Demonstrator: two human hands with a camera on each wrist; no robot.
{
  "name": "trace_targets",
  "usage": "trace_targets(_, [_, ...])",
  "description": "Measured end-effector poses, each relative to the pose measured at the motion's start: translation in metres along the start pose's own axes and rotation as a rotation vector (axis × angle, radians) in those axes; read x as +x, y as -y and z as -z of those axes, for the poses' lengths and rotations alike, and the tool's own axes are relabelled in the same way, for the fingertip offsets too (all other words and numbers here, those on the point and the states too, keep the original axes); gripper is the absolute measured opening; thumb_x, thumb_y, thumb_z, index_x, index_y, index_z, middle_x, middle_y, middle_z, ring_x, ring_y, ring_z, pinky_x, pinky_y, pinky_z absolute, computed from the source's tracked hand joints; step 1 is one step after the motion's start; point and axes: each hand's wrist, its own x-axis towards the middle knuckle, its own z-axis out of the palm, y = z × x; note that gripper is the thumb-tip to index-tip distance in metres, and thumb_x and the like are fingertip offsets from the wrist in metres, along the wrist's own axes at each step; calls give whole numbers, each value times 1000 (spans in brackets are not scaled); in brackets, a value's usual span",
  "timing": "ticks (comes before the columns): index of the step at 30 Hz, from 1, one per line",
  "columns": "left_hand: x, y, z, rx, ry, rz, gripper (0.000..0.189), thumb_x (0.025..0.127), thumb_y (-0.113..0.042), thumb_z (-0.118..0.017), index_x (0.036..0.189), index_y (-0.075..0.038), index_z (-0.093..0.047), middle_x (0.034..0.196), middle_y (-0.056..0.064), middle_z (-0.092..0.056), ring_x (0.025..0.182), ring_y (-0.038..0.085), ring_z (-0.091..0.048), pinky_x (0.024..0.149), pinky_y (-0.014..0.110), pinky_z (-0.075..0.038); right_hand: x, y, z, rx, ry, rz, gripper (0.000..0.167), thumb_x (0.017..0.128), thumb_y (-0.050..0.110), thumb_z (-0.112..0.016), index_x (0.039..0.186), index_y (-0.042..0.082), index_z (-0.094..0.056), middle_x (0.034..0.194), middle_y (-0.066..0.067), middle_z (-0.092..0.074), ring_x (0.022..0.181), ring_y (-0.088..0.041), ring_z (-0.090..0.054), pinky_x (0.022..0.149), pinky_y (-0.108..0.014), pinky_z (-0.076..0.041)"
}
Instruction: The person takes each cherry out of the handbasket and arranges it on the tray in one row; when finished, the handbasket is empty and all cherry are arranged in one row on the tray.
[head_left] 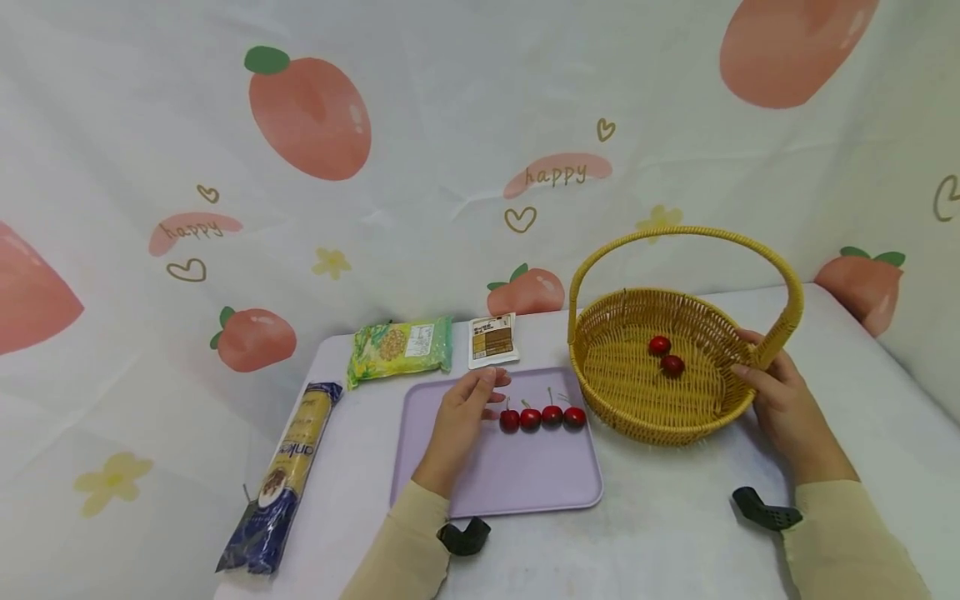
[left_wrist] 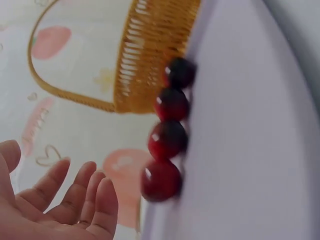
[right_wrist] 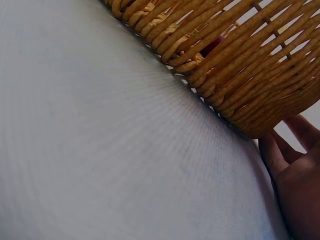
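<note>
Several dark red cherries (head_left: 552,417) with stems lie in a row on a lilac tray (head_left: 517,492). My left hand (head_left: 461,425) hovers over the tray at the left end of this row. In the left wrist view the left hand (left_wrist: 65,205) has its fingers loosely bent and apart from the cherries (left_wrist: 167,140), with nothing held. A yellow wicker basket (head_left: 652,429) with a tall handle stands right of the tray, two cherries (head_left: 672,366) inside. My right hand (head_left: 783,408) grips its right rim near the handle's foot, thumb over the edge.
Behind the tray lie a green and yellow food packet (head_left: 401,348) and a small white and brown sachet (head_left: 492,340). A long blue and gold pasta bag (head_left: 285,475) lies at the table's left edge. A peach-print cloth (head_left: 435,167) hangs behind the table.
</note>
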Motion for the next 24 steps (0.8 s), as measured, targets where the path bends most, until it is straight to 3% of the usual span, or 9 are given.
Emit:
trace_targets(5, [1,-22,-18,-70,54,-44,42,116,-34,-57,135,1,-70,127,12,-74,110,32,-68,86,40,-60,1,0,1,7,-1,-8,53,114,5,-51,165,21,-44,159,-2,-36,145,-17,-32,111,-15,-29])
trace_targets(12, [17,-52,-53,-152,257,-100,53,117,-47,-47,146,-6,-65,135,10,-71,118,34,-67,89,42,-60,-1,0,1,11,6,-15,54,115,5,-50,165,22,-43,159,0,-35,148,-17,-28,115,-16,-23])
trace_targets(18, [42,-60,-85,-260,398,-33,66,118,-56,-35,156,-8,-58,144,12,-68,121,27,-67,91,44,-60,-1,-1,-1,32,16,4,53,114,3,-50,165,19,-44,156,3,-40,144,-15,-34,115,-18,-24])
trace_targets(24, [59,-64,-115,-261,430,31,65,117,-56,-37,155,-7,-57,142,11,-69,125,33,-67,90,43,-61,1,-1,2,22,11,1,54,114,3,-50,165,20,-44,157,1,-39,144,-15,-34,113,-17,-26])
